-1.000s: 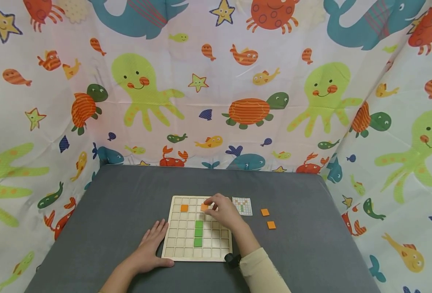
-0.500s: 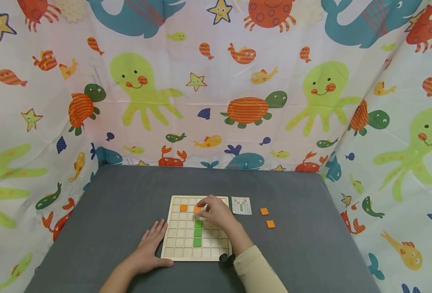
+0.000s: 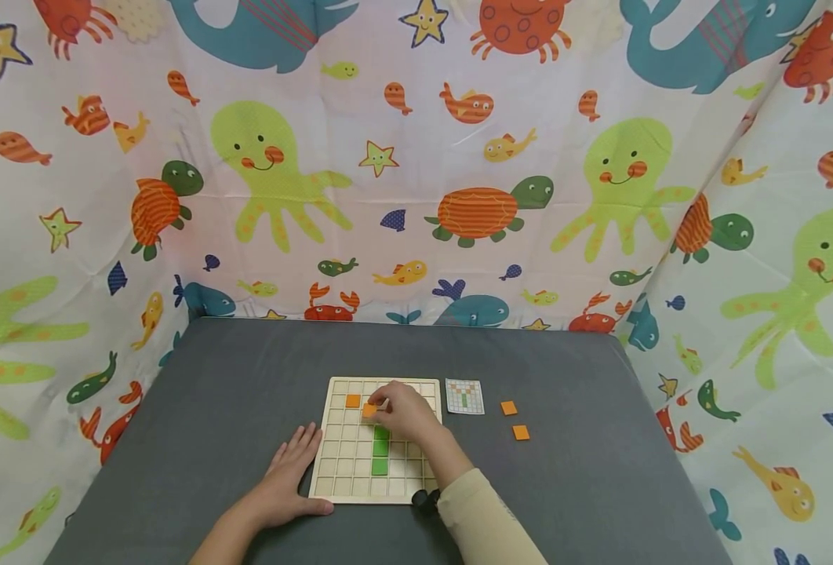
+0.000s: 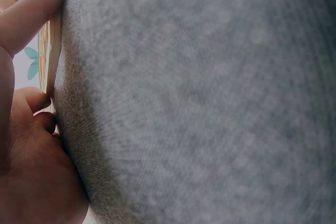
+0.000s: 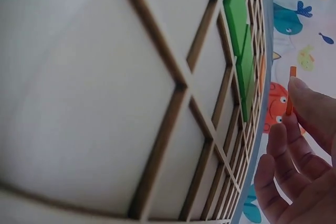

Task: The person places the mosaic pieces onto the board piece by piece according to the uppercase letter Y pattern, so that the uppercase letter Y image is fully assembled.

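Between thumb and fingertip, my right hand (image 3: 404, 412) pinches an orange square tile (image 3: 369, 410) over the upper part of a wooden grid board (image 3: 339, 447). The right wrist view shows this orange tile (image 5: 291, 90) edge-on, apart from the board (image 5: 178, 85). Another orange tile (image 3: 353, 401) lies in a cell just left of the held one. Green tiles (image 3: 380, 448) form a column below my right hand, the top one partly covered. My left hand (image 3: 285, 486) rests with fingers extended along the board's left edge, thumb by its lower left corner; its fingers (image 4: 37, 100) touch the board's side (image 4: 52, 61).
A small card (image 3: 464, 397) with a printed coloured grid lies right of the board. Beyond it, two loose orange tiles, an upper one (image 3: 508, 408) and a lower one (image 3: 521, 432), lie on the grey table (image 3: 600, 486). A sea-animal-print curtain (image 3: 416, 196) surrounds the table.
My right hand has carried the orange tile leftward across the board's upper rows and slightly toward me, closer to the tile lying in its cell. My left hand stays in place.
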The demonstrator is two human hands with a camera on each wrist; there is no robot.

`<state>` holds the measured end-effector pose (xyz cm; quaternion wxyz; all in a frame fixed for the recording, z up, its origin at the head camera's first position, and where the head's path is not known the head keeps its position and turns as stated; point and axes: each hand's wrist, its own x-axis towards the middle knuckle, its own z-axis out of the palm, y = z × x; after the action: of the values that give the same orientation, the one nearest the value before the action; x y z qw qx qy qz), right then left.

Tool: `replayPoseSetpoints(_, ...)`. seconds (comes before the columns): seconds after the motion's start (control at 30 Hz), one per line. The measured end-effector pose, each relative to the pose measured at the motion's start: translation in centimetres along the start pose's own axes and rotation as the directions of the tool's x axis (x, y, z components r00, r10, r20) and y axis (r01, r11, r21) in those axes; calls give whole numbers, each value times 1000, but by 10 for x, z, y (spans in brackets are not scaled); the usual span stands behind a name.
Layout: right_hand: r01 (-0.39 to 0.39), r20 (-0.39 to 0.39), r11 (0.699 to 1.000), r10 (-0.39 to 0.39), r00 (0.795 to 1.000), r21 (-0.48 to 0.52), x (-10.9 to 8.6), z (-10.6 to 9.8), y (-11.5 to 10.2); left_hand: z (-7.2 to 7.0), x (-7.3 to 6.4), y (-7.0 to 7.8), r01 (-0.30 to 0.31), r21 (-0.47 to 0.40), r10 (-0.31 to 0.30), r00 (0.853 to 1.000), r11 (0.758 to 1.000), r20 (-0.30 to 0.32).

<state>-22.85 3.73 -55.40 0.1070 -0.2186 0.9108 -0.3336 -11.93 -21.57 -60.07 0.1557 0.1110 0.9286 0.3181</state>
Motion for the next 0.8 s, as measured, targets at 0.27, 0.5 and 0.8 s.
replayPoseSetpoints(0.27, -6, 14, 998, 7, 1000, -61, 4, 7, -2, -1, -1, 1, 14, -4, -14, 1000, 1000, 8)
replayPoseSetpoints(0.5, -28, -2, 992, 28, 1000, -125, 6, 11, -4, -1, 0, 3, 12, -15, -12, 1000, 1000, 8)
replayPoseSetpoints(0.8, -63, 11, 977, 66, 998, -204, 10, 16, -8, 1, 2, -1, 10, -9, -10, 1000, 1000, 5)
